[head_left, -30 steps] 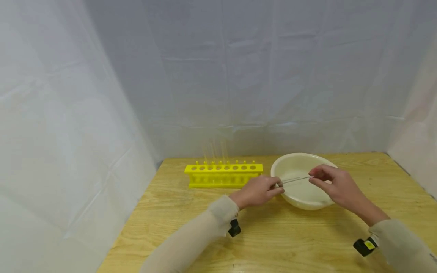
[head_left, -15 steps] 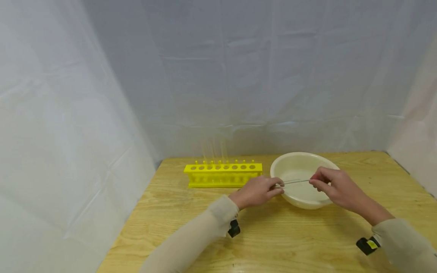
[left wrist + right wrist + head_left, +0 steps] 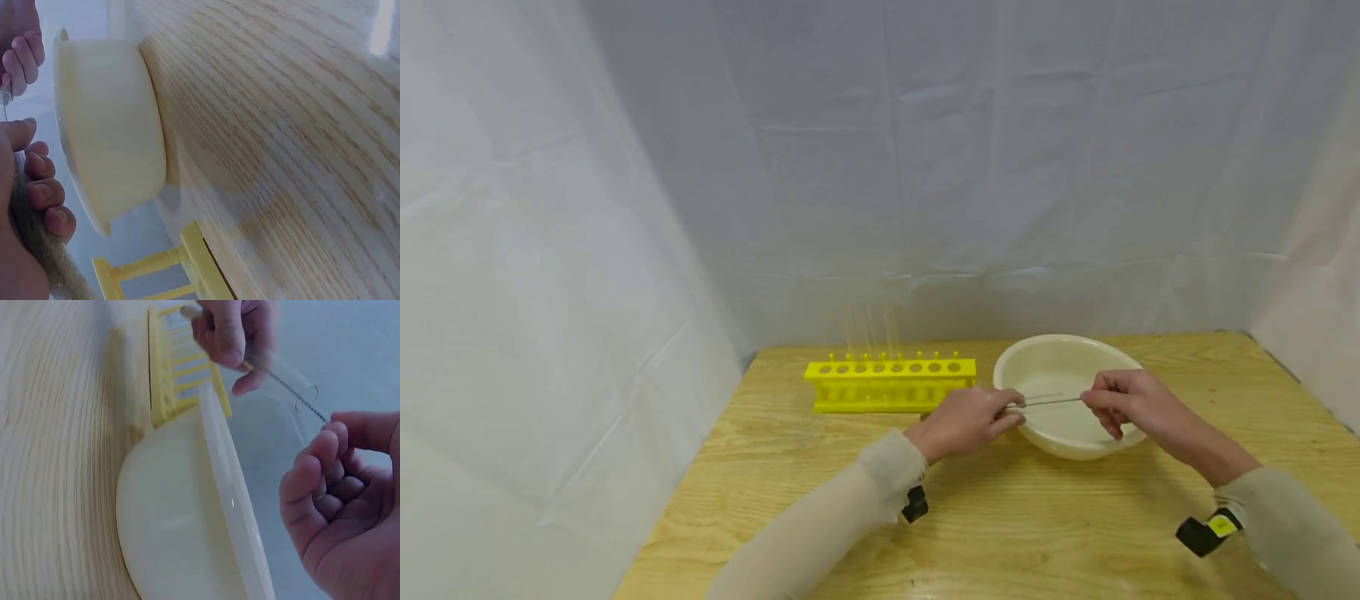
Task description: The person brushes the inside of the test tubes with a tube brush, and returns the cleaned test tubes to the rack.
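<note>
Hanging behind and along both sides were creased sheets of pale, glossy white material (image 3: 925,167), and in front of them spread a light, wood-grained bench (image 3: 1037,533). On it stood a round, deep, cream-coloured bowl (image 3: 1067,447) with a smooth rim, and near it on the left sat a long, bright yellow rack (image 3: 865,408) with round holes along its top and short pegs behind them. Two cream-coloured sleeves (image 3: 820,517) extended over the bench, each with a small black device (image 3: 915,504) below the cuff; the right one bore a yellow patch (image 3: 1221,525).

The left hand (image 3: 966,421) was beside the bowl's left rim, its fingers curled round a clear, thin-walled tube (image 3: 284,370). The right hand (image 3: 1138,404) was above the right part of the bowl, thumb and forefinger together, clamped on the end of a dark, twisted metal wire (image 3: 294,394). Several slender, clear upright tubes (image 3: 891,333) rose above the rack.

The tube in the left hand lay over the bowl, its open mouth towards the right hand, with the wire running out through it. Smallest were the fuzzy, greyish bristles (image 3: 47,256) under the left fingers.
</note>
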